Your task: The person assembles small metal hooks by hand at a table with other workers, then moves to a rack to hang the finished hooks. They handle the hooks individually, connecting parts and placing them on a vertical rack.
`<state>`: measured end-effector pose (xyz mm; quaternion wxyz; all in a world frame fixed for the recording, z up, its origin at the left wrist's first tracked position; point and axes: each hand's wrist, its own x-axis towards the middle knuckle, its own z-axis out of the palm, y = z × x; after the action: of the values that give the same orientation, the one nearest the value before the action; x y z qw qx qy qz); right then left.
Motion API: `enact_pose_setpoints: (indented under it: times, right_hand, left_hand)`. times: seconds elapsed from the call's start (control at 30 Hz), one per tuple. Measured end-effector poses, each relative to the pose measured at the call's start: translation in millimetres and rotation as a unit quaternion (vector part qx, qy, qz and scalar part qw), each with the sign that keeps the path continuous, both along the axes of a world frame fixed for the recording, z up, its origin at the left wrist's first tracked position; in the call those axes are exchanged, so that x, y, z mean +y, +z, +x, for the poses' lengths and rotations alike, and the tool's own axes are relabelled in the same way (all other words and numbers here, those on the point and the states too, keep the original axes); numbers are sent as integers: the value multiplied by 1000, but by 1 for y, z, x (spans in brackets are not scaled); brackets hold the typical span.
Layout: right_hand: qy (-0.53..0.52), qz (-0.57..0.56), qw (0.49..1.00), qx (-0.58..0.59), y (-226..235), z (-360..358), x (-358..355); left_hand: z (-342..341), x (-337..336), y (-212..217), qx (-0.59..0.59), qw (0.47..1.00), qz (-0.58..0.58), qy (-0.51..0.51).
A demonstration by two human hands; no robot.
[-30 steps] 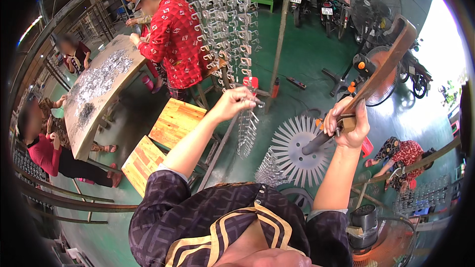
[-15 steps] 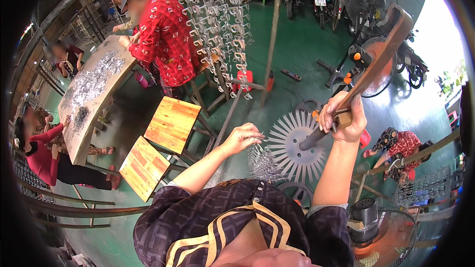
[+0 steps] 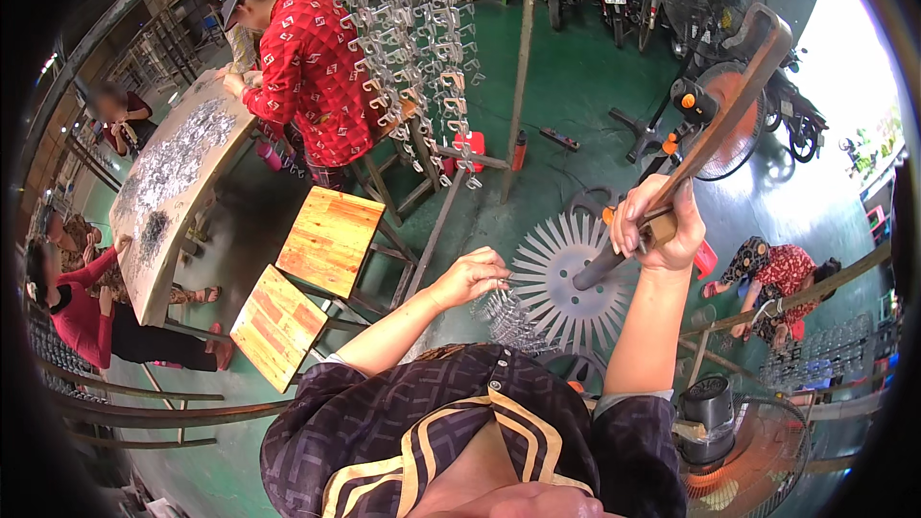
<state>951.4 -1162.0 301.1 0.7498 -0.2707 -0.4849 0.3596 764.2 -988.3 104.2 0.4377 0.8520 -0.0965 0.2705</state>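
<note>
— What is seen from the head view?

— A long bar (image 3: 715, 120) is clamped in the right hand (image 3: 657, 225), its lower end set at the hub of a spiked disc (image 3: 566, 278). The left hand (image 3: 470, 278) is held loosely curled, fingertips at a bunch of small metal pieces (image 3: 508, 321) just beside the disc.

— What could go wrong?

— If the bar is tilted, the bunch could be knocked loose, or fingers could be caught on the spikes.
</note>
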Motion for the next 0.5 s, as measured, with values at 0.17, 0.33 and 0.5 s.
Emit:
enact_pose_setpoints:
  times: [0.17,0.33,0.5]
  right_hand:
    - [25,8,1000,7,-4,3,0]
    - [52,20,998,8,-5,5,1]
    - [64,23,998,12,-5,7,2]
  left_hand:
    - [2,0,-6,8,999,-14,-28]
    - [-2,3,-17,81,980,-167,-74]
    - [-2,9,-14,131,968,-201,-77]
